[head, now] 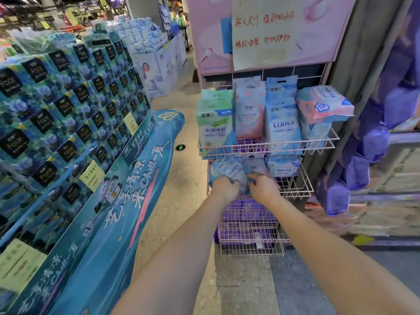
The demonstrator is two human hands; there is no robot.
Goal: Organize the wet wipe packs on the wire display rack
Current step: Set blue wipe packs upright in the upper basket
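Note:
A pink wire display rack (322,142) stands ahead with tiered baskets. On its top tier stand a green pack (214,123), a pink pack (250,112) and a blue EDI pack (284,126); a pink-and-blue pack (325,105) lies flat on others at the right. In the middle basket (297,189), my left hand (223,186) grips a blue EDI wipe pack (228,170). Beside it my right hand (263,184) grips another blue pack (255,167). A further blue pack (283,168) lies behind to the right. Purple packs (245,233) fill the lower baskets.
A tall stack of blue tissue boxes (68,114) with a curved teal banner (127,201) lines the left side. Purple hanging bags (359,169) crowd the right of the rack. A pink sign board (272,30) rises above it. Tiled floor (179,189) runs between.

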